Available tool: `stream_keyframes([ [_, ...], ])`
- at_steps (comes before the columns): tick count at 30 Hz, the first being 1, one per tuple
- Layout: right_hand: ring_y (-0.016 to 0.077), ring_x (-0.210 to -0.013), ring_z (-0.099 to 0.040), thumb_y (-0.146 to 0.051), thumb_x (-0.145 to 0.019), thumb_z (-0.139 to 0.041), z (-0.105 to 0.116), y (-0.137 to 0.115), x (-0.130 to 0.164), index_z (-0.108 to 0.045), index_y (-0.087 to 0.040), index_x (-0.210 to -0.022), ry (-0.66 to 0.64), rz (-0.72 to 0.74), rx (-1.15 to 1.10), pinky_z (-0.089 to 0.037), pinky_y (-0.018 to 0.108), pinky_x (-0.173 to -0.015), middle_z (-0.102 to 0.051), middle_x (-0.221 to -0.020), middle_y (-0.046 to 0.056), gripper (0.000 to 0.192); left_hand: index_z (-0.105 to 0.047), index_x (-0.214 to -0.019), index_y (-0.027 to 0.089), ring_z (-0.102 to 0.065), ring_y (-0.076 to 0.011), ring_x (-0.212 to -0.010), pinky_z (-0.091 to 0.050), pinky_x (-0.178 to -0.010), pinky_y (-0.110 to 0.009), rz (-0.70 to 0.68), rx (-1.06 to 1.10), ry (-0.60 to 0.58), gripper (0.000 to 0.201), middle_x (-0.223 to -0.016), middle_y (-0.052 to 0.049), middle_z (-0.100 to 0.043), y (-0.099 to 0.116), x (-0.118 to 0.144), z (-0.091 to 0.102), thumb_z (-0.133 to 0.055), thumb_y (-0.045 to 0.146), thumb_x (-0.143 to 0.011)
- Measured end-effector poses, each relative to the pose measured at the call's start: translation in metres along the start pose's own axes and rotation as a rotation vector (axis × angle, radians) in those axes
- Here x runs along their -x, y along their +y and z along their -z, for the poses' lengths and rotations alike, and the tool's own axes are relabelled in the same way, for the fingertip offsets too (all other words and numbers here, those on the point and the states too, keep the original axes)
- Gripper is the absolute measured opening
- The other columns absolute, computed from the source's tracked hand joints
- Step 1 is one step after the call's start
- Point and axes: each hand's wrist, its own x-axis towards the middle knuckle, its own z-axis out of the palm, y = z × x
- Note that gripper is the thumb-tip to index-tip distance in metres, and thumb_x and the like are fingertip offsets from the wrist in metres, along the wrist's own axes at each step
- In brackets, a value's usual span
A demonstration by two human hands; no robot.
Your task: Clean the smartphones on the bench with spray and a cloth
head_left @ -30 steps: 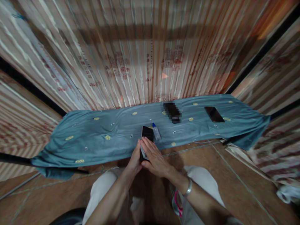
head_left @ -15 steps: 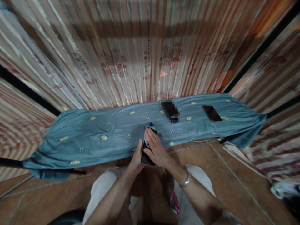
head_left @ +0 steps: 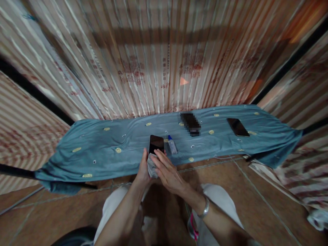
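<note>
My left hand [head_left: 142,172] grips a black smartphone [head_left: 156,144] by its lower end, held upright in front of me. My right hand [head_left: 167,172] presses a small grey cloth [head_left: 151,165] flat against the phone's lower screen. The upper half of the dark screen is uncovered. A small clear bottle with a blue cap [head_left: 172,145] lies on the blue-grey sheet [head_left: 107,147] just right of the phone.
Two more dark phones lie on the sheet, one [head_left: 190,123] at centre right and one [head_left: 237,127] further right. Striped curtain walls [head_left: 153,61] surround the sheet. Brown tiled floor [head_left: 256,198] lies under my knees. A white bag [head_left: 317,218] sits at the far right.
My right hand with the cloth slid up over the top of the screen, then back down to the lower end. The phone stayed in my left hand.
</note>
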Motion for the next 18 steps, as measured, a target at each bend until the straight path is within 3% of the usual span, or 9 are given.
stream_keyframes([
  [6, 0.0182, -0.134, -0.035, -0.015, -0.095, -0.029, -0.010, 0.006, 0.001, -0.037, -0.021, -0.140, 0.018, 0.075, 0.011, -0.040, 0.040, -0.107, -0.049, -0.136, 0.010, 0.046, -0.069, -0.088, 0.007, -0.070, -0.0196, -0.071, -0.056, -0.064, -0.026, -0.037, -0.019, 0.028, 0.059, -0.075, -0.013, -0.071, -0.003, 0.000, 0.002, -0.040, 0.059, -0.085],
  [13, 0.0198, -0.136, -0.032, -0.018, -0.096, -0.027, -0.003, 0.028, -0.011, -0.031, -0.021, -0.143, 0.103, -0.039, 0.048, -0.035, 0.045, -0.110, -0.042, -0.142, 0.011, 0.048, -0.068, -0.104, 0.017, -0.057, -0.0199, -0.115, -0.042, -0.101, -0.030, -0.213, -0.012, 0.017, 0.034, -0.109, -0.007, -0.070, -0.028, -0.001, -0.001, -0.057, 0.041, -0.083],
  [18, 0.0187, -0.135, -0.033, -0.022, -0.097, -0.024, 0.001, 0.045, -0.019, -0.033, -0.020, -0.143, 0.186, -0.110, 0.052, -0.033, 0.044, -0.111, -0.042, -0.143, 0.011, 0.047, -0.068, -0.105, 0.016, -0.053, -0.0233, -0.120, -0.040, -0.102, -0.032, -0.221, -0.080, -0.049, 0.036, -0.114, -0.007, -0.067, -0.033, 0.006, -0.003, -0.068, 0.034, -0.074],
])
